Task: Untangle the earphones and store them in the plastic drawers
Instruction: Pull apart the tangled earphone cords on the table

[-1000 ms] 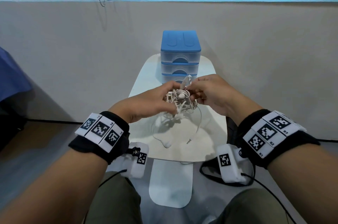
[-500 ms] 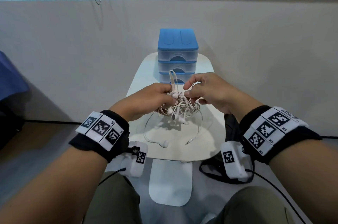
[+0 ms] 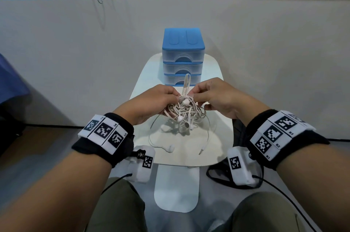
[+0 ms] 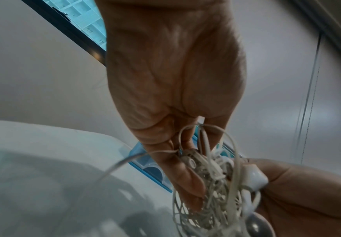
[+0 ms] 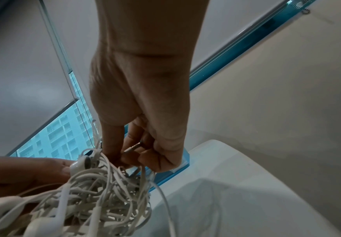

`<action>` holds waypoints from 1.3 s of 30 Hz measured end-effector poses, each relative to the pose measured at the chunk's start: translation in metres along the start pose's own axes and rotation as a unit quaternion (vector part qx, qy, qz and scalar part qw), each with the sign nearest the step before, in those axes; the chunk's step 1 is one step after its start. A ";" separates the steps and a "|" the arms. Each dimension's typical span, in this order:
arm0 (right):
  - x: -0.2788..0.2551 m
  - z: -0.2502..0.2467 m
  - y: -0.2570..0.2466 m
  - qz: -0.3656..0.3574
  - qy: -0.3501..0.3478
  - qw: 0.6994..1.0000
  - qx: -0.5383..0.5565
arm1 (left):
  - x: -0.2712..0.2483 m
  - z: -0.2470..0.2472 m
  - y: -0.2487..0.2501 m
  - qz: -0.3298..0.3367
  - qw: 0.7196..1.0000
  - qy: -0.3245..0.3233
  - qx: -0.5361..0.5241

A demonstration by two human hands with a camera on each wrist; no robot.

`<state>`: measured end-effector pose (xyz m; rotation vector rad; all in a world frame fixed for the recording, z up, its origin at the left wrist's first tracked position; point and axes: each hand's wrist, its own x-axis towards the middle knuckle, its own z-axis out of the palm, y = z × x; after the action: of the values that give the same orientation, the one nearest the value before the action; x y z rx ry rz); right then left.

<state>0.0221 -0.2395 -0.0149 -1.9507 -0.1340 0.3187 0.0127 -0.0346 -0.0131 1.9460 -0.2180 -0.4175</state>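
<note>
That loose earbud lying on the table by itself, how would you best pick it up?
Pinch the loose earbud by its rounded body from above: it lies flat on the white table, apart from the tangle of earphones, with open space around it. Its cord curves back up to the tangle, so lifting gently should avoid tightening knots. Both the left hand and right hand are occupied holding the tangle.

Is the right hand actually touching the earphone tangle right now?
Touching. The right wrist view shows the right hand with its fingers curled into the top of the earphone tangle, pinching a metal plug there.
</note>
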 end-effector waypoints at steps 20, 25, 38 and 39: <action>-0.001 -0.006 0.008 -0.017 -0.033 0.996 0.082 | -0.001 0.005 -0.003 -0.007 1.000 0.001 -0.025; -0.002 -0.005 0.011 -0.001 -0.077 0.994 0.083 | 0.001 0.005 -0.008 -0.009 1.000 0.009 -0.001; -0.002 0.002 0.014 -0.024 -0.023 0.993 0.114 | -0.005 0.011 -0.008 0.026 0.999 -0.014 0.013; -0.001 0.003 0.014 -0.030 -0.009 0.993 0.112 | -0.003 0.011 -0.008 0.024 1.000 -0.002 0.009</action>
<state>0.0192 -0.2427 -0.0289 -1.7181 -0.1603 0.2979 0.0048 -0.0397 -0.0243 1.9537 -0.2715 -0.3904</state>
